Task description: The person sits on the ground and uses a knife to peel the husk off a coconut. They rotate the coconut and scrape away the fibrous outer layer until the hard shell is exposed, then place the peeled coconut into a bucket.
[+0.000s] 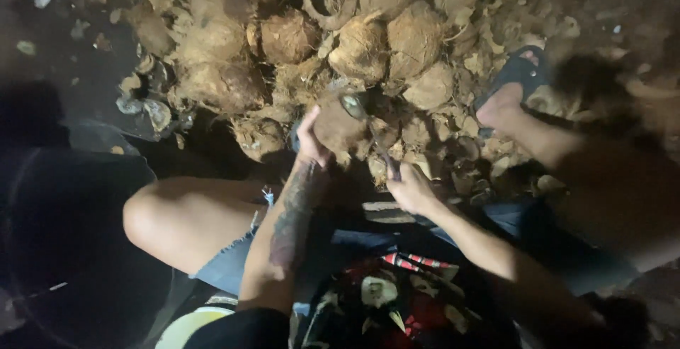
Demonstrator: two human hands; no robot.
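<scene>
Fingers of left hand clamped on brown fibrous husked coconut: hard, heavy, rough; cup underneath. Right hand grips metal tool.

A coconut is held just before the husk pile, with a foot set to its right.
</scene>
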